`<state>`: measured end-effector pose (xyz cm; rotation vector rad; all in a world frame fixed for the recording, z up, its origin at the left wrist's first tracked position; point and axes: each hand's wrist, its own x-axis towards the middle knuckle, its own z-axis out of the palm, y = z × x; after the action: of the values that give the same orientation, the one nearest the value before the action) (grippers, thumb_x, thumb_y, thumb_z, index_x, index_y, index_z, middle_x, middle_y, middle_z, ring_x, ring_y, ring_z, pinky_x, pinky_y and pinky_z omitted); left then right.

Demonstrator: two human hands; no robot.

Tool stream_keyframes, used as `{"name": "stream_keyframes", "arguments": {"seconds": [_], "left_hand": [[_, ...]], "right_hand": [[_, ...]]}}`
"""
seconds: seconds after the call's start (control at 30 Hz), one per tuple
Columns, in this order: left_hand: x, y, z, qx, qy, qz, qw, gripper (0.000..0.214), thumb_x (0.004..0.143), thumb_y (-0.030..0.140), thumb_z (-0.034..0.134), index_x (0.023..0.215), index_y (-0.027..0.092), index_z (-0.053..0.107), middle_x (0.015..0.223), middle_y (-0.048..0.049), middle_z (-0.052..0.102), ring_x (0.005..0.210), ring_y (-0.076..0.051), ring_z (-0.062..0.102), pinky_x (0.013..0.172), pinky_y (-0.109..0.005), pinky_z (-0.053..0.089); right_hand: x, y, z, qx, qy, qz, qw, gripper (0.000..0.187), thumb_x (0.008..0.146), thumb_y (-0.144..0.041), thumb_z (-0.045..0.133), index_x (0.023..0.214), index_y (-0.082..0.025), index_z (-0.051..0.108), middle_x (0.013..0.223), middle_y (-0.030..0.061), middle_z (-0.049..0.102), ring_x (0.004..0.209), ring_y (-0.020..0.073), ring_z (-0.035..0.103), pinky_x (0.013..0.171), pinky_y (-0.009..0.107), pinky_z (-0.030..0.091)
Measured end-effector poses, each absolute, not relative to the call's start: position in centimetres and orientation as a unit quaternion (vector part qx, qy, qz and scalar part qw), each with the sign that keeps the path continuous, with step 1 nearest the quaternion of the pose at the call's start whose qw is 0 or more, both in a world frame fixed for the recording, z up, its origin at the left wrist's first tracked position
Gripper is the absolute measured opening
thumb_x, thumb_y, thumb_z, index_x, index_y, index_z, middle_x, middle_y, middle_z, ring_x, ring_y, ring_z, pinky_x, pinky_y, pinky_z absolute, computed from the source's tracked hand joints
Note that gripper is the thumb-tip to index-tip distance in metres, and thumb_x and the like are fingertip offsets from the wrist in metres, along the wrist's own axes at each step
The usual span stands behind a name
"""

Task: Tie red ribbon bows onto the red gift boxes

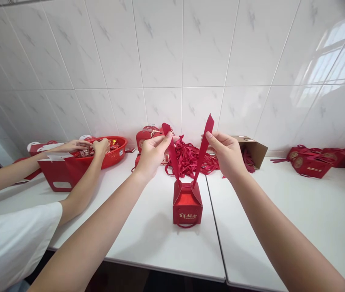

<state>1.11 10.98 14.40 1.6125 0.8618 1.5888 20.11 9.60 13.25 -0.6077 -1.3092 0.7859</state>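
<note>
A small red gift box (187, 209) with gold characters stands upright on the white table before me. A red ribbon (202, 154) passes through its top, and its two ends rise in a V. My left hand (152, 156) pinches one end between thumb and fingers. The other end is pinched by my right hand (225, 152), at about the same height. A cord loop hangs at the foot of the box's front. Behind the ribbon lies a tangled heap of red ribbons (187, 156).
To the left, a co-worker's hands (101, 147) reach over a red basket (119, 156) of wrapped sweets, beside a red paper bag (58, 174). An open cardboard box (260, 153) holds more ribbon. Several finished red boxes (310, 164) stand at right. A seam (216, 219) divides the tables.
</note>
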Motion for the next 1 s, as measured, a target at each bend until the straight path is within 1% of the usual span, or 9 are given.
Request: {"name": "stream_keyframes", "arguments": {"seconds": [0.13,0.23,0.3,0.4,0.53,0.67,0.8,0.9,1.0], "left_hand": [[1.3,11.2,14.4,0.614,0.335,0.62,0.355,0.038,0.075,0.054,0.063,0.081,0.017,0.074,0.067,-0.0039,0.064,0.06,-0.012,0.055,0.044,-0.022,0.03],[1.7,11.2,14.6,0.607,0.315,0.634,0.36,0.035,0.075,0.05,0.065,0.072,0.016,0.072,0.071,-0.0047,0.066,0.068,-0.014,0.06,0.056,-0.022,0.042],[1.9,10.9,14.7,0.615,0.295,0.626,0.378,0.037,0.075,0.051,0.064,0.068,0.015,0.07,0.071,-0.0052,0.067,0.066,-0.014,0.06,0.061,-0.024,0.045],[2.2,10.3,15.0,0.66,0.287,0.569,0.398,0.04,0.075,0.053,0.063,0.065,0.015,0.067,0.063,-0.0039,0.063,0.057,-0.013,0.057,0.056,-0.025,0.045],[2.4,9.6,15.1,0.729,0.329,0.486,0.353,0.04,0.076,0.05,0.063,0.057,0.015,0.063,0.052,-0.0008,0.056,0.047,-0.01,0.05,0.047,-0.024,0.039],[2.2,9.6,14.9,0.75,0.359,0.441,0.336,0.038,0.076,0.043,0.065,0.05,0.016,0.058,0.044,0.0021,0.049,0.039,-0.008,0.042,0.041,-0.022,0.03],[1.6,9.9,14.3,0.755,0.331,0.393,0.407,0.022,0.075,0.036,0.066,0.064,0.017,0.068,0.058,-0.0025,0.061,0.054,-0.015,0.055,0.048,-0.025,0.04],[0.9,10.3,13.9,0.736,0.325,0.364,0.469,0.018,0.075,0.029,0.062,0.064,0.017,0.068,0.066,-0.0053,0.064,0.064,-0.018,0.059,0.059,-0.028,0.045],[0.3,10.8,13.5,0.682,0.297,0.375,0.553,0.022,0.075,0.024,0.055,0.055,0.017,0.063,0.066,-0.0053,0.063,0.067,-0.019,0.06,0.066,-0.029,0.047]], "right_hand": [[20.0,9.4,13.3,-0.276,-0.595,0.344,0.671,0.024,0.077,-0.044,0.066,0.075,-0.021,0.069,0.073,0.0002,0.067,0.069,0.0125,0.062,0.07,0.026,0.051],[19.9,9.4,13.3,-0.284,-0.594,0.343,0.67,0.027,0.077,-0.046,0.065,0.079,-0.02,0.071,0.075,0.0022,0.068,0.075,0.015,0.064,0.074,0.029,0.052],[19.7,9.5,13.4,-0.293,-0.585,0.353,0.669,0.028,0.075,-0.046,0.066,0.079,-0.019,0.071,0.075,0.003,0.069,0.072,0.0151,0.065,0.071,0.03,0.053],[19.3,9.4,13.7,-0.32,-0.589,0.368,0.644,0.028,0.072,-0.044,0.069,0.08,-0.017,0.07,0.071,0.0025,0.068,0.059,0.0122,0.061,0.057,0.026,0.051],[18.8,8.9,13.8,-0.314,-0.649,0.39,0.573,0.024,0.073,-0.038,0.067,0.081,-0.015,0.07,0.057,-0.0021,0.059,0.047,0.0073,0.047,0.044,0.02,0.037],[18.7,8.8,13.3,-0.265,-0.671,0.436,0.538,0.026,0.077,-0.04,0.064,0.068,-0.016,0.066,0.052,-0.0042,0.05,0.046,0.0063,0.042,0.043,0.02,0.031],[19.1,9.2,12.4,-0.26,-0.665,0.45,0.536,0.033,0.078,-0.047,0.062,0.067,-0.017,0.064,0.058,-0.0023,0.055,0.052,0.0084,0.049,0.051,0.022,0.04],[19.9,9.4,12.0,-0.27,-0.717,0.385,0.514,0.031,0.082,-0.048,0.057,0.076,-0.019,0.068,0.07,0.0013,0.063,0.065,0.0132,0.057,0.063,0.027,0.047],[20.8,9.4,11.7,-0.257,-0.808,0.204,0.489,0.026,0.088,-0.04,0.052,0.089,-0.023,0.071,0.082,0.004,0.067,0.076,0.0162,0.06,0.072,0.031,0.049]]}}
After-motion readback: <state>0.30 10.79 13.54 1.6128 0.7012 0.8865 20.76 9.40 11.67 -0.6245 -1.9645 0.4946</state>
